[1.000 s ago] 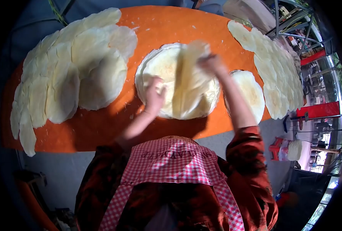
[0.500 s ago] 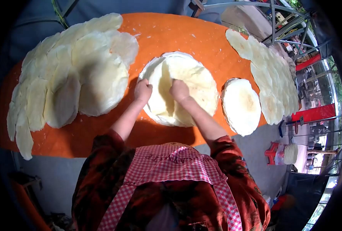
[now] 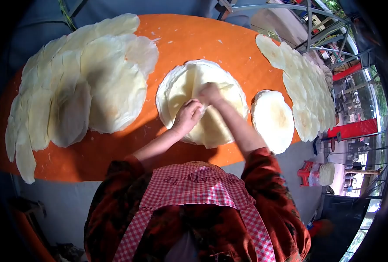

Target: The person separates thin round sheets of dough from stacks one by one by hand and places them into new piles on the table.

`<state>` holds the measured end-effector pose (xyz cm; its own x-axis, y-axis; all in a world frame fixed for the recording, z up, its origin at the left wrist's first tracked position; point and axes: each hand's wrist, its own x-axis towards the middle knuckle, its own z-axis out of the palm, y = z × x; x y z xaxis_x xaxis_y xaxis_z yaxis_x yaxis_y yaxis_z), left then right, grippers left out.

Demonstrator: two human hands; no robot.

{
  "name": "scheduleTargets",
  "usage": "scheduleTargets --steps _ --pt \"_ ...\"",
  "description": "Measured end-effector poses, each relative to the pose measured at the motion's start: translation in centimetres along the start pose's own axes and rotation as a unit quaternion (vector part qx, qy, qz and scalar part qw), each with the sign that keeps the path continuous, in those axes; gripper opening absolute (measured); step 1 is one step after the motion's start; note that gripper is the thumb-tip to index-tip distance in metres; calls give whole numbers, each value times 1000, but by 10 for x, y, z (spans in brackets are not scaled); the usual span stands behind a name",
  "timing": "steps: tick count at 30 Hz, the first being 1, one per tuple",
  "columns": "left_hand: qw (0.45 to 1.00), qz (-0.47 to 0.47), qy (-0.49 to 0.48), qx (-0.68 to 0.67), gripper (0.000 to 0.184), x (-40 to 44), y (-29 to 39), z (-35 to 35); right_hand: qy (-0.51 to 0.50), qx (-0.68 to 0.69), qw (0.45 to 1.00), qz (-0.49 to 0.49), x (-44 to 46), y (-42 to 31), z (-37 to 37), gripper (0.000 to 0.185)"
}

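Note:
A stack of thin, round, pale flatbreads (image 3: pixel 164 101) lies at the middle of the orange tabletop. The top flatbread (image 3: pixel 215 127) is creased and partly lifted, with a raised fold near its centre. My left hand (image 3: pixel 188 118) has its fingers closed on the flatbread's edge, over the near left part of the stack. Just beyond it, my right hand (image 3: pixel 211 93) is curled around the raised fold, slightly blurred. The two hands almost touch, and the fingertips of the right are partly hidden.
Overlapping flatbreads (image 3: pixel 41 105) spread across the left of the orange table (image 3: pixel 189 35). At right stand a smaller stack (image 3: pixel 272 120) and another overlapping spread (image 3: pixel 305 87). A red stool (image 3: pixel 305 173) with a pale round pile sits on the floor beyond the table's right end.
My left hand has moved right and a little nearer, carrying the flatbread's left edge over toward my right hand. My right hand has shifted slightly right and up.

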<state>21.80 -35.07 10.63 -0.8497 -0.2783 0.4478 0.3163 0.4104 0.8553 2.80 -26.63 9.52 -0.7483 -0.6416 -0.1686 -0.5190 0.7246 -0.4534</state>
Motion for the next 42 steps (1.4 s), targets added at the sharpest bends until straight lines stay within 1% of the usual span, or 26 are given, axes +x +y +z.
scheduleTargets --steps 2,3,4,5,6,7,9,10,13,14,15,16,17,19,20,23,27,29,32,34,35,36,37,39,41,42 --pt "995 -66 23 71 22 -15 -39 4 -39 -9 996 -84 4 48 -73 16" --pt "989 -99 34 106 25 -22 -52 1 -8 40 999 32 -15 21 -130 11" --pt "980 -157 18 118 31 -27 -56 -8 22 88 995 37 -16 34 -174 9" --pt "976 -132 37 170 34 -29 -53 -20 5 -2 992 -124 -22 34 -227 11" --pt "970 -161 46 178 35 -25 -44 -32 57 50 996 -38 -22 37 -264 11" --pt "962 -192 55 187 36 -22 -40 -41 75 -22 997 -2 -48 -11 -303 14" --pt "955 -175 104 216 36 -13 -56 -42 105 22 994 -37 -66 -39 -342 17" --pt "957 -133 111 233 38 -4 -61 -43 115 -19 992 -52 -71 -45 -344 17" --pt "959 -182 89 200 39 25 -64 -34 190 -164 959 -128 -95 -80 -310 17" --pt "948 -209 84 226 41 33 -63 -29 174 -278 942 -67 -94 -80 -281 18" --pt "943 -242 54 222 43 37 -68 -22 185 -258 943 -100 -102 -82 -242 14" --pt "936 -275 23 216 45 38 -76 -13 152 -299 941 -55 -115 -101 -208 15" --pt "928 -307 -8 210 48 42 -80 -6 165 -287 936 -123 -113 -86 -168 17" --pt "913 -346 -42 212 48 40 -59 5 46 -242 968 -53 -106 -58 -100 18" --pt "912 -353 -46 205 49 33 -54 12 42 -199 977 -63 -108 -44 -77 17" --pt "889 -399 -73 211 54 19 -50 24 25 -128 990 -50 -115 -41 -58 19" --pt "900 -407 -44 150 42 7 -34 35 56 -74 994 -55 -138 -50 -32 29" --pt "883 -464 -66 21 35 4 -59 44 62 -27 997 -21 -143 -46 -13 37" --pt "845 -504 -31 -177 33 -10 -77 52 11 -18 999 28 -132 -26 -37 31" --pt "856 -487 25 -168 31 -9 -50 43 14 -20 999 -21 -110 10 -110 28" --pt "861 -480 50 -162 30 -9 -37 39 13 167 984 63 -90 31 -165 25" --pt "855 -489 60 -162 30 -11 -34 35 45 348 925 142 -69 51 -220 24" --pt "854 -487 91 -159 31 -15 -31 32 49 37 998 8 -53 71 -281 21" --pt "851 -479 152 -154 33 -24 -25 27 151 -153 969 -122 -69 46 -372 17" --pt "839 -461 193 -217 37 -39 -42 33 130 -211 961 -124 -95 0 -406 15" --pt "832 -453 210 -243 39 -44 -36 32 179 -237 944 -143 -106 -11 -394 14"
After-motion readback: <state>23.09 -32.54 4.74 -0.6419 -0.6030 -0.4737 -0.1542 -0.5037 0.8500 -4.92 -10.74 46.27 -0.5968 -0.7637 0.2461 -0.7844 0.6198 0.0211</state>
